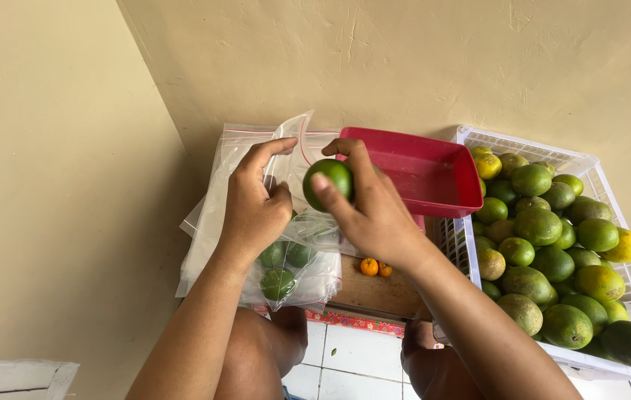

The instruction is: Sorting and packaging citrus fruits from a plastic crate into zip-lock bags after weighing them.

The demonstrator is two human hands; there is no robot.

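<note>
1. head view, right hand (374, 215): grip closed around a green citrus fruit (329, 181), fingertips on its top and near side, held in the air just above the mouth of the clear plastic bag (215, 222). risk: the hold is by fingertips only; a smooth round fruit may slip and fall to the tiled floor (345, 370) between the knees.
2. head view, left hand (252, 211): grip pinched narrow on the bag's upper edge, holding the mouth up. risk: the opening looks slack and partly folded; if it sags, the fruit may strike the film and roll off outside the bag.
3. head view, bagged fruit (280, 281): several green pieces already lie low in the bag, which hangs over the front edge of the wooden counter (374, 292). risk: added weight may drag the bag off the edge or strain the thin film.
4. head view, red tray (423, 174): shallow, resting just behind the right hand, beside the white crate (630, 278). risk: the right wrist or forearm may nudge it on a withdrawal.
5. head view, small orange fruits (374, 267): two, loose on the counter under the right wrist. risk: they may be knocked off the edge.
6. head view, crate fruit (537, 226): heaped green and yellow, near the rim. risk: a bump may spill some.
</note>
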